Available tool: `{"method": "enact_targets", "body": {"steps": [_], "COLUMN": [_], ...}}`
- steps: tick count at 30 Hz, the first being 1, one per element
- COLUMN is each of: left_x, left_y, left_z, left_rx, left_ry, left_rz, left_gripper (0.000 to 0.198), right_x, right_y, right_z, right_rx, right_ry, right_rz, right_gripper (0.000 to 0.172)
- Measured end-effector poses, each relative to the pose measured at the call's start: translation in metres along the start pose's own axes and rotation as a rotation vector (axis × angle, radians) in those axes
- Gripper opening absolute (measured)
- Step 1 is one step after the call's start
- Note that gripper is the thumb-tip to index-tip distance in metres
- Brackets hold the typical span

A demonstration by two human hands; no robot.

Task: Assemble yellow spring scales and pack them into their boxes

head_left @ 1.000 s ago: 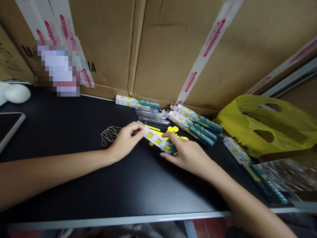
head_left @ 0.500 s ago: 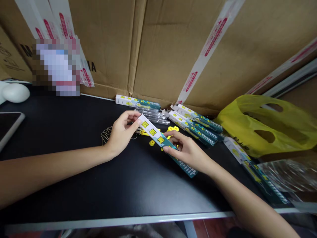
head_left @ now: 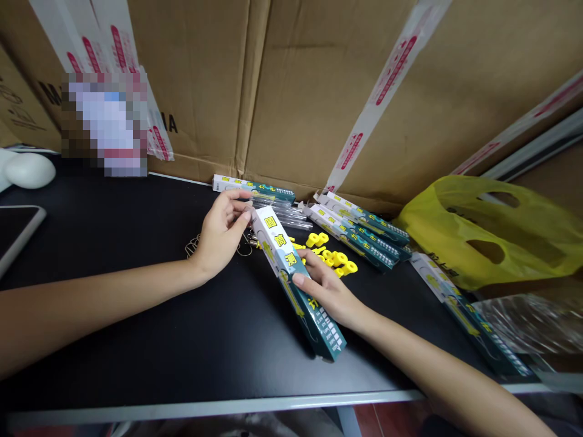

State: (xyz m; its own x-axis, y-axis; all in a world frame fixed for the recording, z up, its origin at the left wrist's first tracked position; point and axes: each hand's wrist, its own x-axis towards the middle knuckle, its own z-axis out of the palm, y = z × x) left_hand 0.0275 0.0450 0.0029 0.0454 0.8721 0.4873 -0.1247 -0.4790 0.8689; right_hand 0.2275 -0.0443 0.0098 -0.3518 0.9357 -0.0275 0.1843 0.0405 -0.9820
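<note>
A long slim cardboard box [head_left: 283, 255], white at one end and dark green at the other, slants over the black table with yellow characters on it. My right hand [head_left: 332, 288] is closed round its middle, thumb on the printed face. At the white upper end, my left hand [head_left: 221, 233] pinches the end flap between thumb and fingers. Behind the box lie several yellow plastic pieces [head_left: 339, 260], partly hidden by my right hand. Thin metal wire hooks [head_left: 194, 246] show beside my left wrist. Clear plastic tubes [head_left: 291, 215] lie just beyond the box.
Similar boxes lie at the back [head_left: 252, 188], back right [head_left: 355, 237] and right [head_left: 469, 315]. A yellow plastic bag [head_left: 492, 230] and clear wrapping [head_left: 532, 321] are at right. A phone-like device [head_left: 20, 233] and white rounded object [head_left: 30, 171] sit left. Large cardboard [head_left: 310, 91] stands behind.
The box has turned steeper, its green end swinging towards me and left, so a second printed side shows. My right hand moved slightly left and down with it; more yellow pieces are visible.
</note>
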Motion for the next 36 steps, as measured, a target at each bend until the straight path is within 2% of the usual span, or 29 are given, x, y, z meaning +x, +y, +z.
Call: {"method": "enact_targets", "body": {"steps": [7, 11, 16, 19, 21, 25, 28, 32, 36], "left_x": [0.0062, 0.0076, 0.0091, 0.0096, 0.0097, 0.0087, 0.0074, 0.0077, 0.0089], "left_y": [-0.0050, -0.0021, -0.0007, -0.0023, -0.0039, -0.0063, -0.0063, -0.0055, -0.0065], "left_z": [-0.0056, -0.0077, -0.0105, -0.0105, -0.0097, -0.0070, -0.0052, -0.0050, -0.0063], "left_rx": [0.123, 0.177, 0.269, 0.255, 0.202, 0.086, 0.040, 0.030, 0.073], "left_ry": [-0.037, -0.160, -0.231, -0.215, -0.158, -0.060, -0.080, -0.135, -0.092], "left_rz": [0.102, 0.122, 0.124, 0.107, 0.078, -0.051, -0.123, -0.103, -0.039], "left_gripper": [0.025, 0.040, 0.043, 0.039, 0.031, 0.012, 0.016, 0.030, 0.016], "right_x": [-0.0007, -0.0013, -0.0008, -0.0007, -0.0006, 0.0001, 0.0003, -0.0004, -0.0005], "right_y": [0.0014, 0.0028, 0.0064, 0.0066, 0.0066, 0.0078, 0.0081, 0.0062, 0.0043], "right_z": [0.0004, -0.0007, -0.0027, -0.0026, -0.0026, -0.0031, -0.0034, -0.0024, -0.0001], "right_rx": [-0.009, -0.010, -0.011, -0.003, 0.003, -0.005, -0.009, -0.003, -0.016], "right_ry": [-0.085, -0.115, -0.153, -0.159, -0.153, -0.123, -0.113, -0.121, -0.097], "right_rz": [0.010, -0.022, -0.027, -0.021, -0.021, -0.011, 0.006, 0.021, 0.023], "right_gripper": [0.040, 0.039, 0.037, 0.037, 0.037, 0.038, 0.040, 0.040, 0.043]}}
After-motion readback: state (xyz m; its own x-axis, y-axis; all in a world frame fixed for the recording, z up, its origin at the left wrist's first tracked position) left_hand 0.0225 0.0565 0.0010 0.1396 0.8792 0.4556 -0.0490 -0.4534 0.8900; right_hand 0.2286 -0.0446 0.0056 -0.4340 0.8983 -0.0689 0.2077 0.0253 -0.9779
